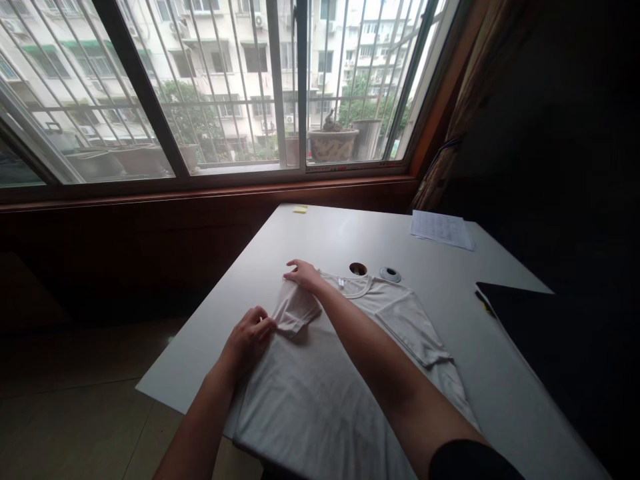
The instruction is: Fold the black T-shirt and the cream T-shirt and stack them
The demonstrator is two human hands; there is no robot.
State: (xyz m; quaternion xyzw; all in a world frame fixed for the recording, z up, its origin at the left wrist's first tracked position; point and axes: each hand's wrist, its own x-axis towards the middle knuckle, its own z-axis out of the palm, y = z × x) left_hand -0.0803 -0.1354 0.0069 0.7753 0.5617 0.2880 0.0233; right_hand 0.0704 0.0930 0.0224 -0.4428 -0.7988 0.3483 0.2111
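A white short-sleeved T-shirt [310, 373] lies spread on a white table, its neckline at the far side and its lower part toward me. The left side is folded inward, with that sleeve lying over the body. My left hand [250, 335] is closed, its thumb and fingers pinching the folded edge near the sleeve. Farther off, my right hand [304, 275] rests at the top left shoulder fold, thumb and fingers apart and touching the cloth. My right forearm crosses over the shirt and hides part of it. The right sleeve lies crumpled along the other side.
On the table [225, 300] are a round cable hole [358, 269], its grey cover [391, 274], a yellow note [300, 209] and papers [443, 229]. A black object [540, 333] lies at the right edge. Beyond stands a barred window [295, 87] with flowerpots.
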